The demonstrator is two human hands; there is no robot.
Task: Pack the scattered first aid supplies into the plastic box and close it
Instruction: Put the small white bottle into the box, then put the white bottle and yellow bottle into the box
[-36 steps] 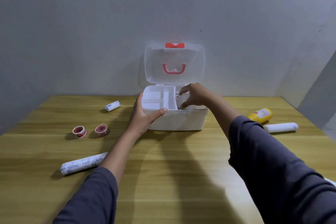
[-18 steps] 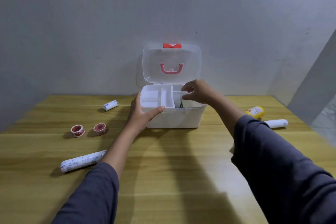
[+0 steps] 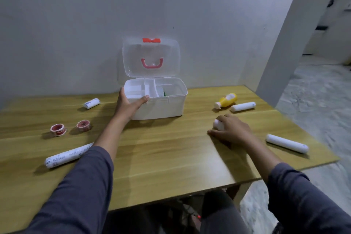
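the left hand point(image 3: 127, 105) is gripping the open plastic box point(image 3: 159, 107) at its rim; the right hand point(image 3: 230, 129) is closing around a small white roll point(image 3: 218, 124) on the table point(image 3: 171, 157).

One open box point(image 3: 159, 106), one yellow bottle point(image 3: 227, 99), two tape rolls point(image 3: 58, 129) point(image 3: 83, 125) and five white rolls (one half hidden) point(image 3: 218, 124).

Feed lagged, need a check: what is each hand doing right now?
Left hand: open, gripping the box at its front left corner.
Right hand: closing over a small white roll on the table.
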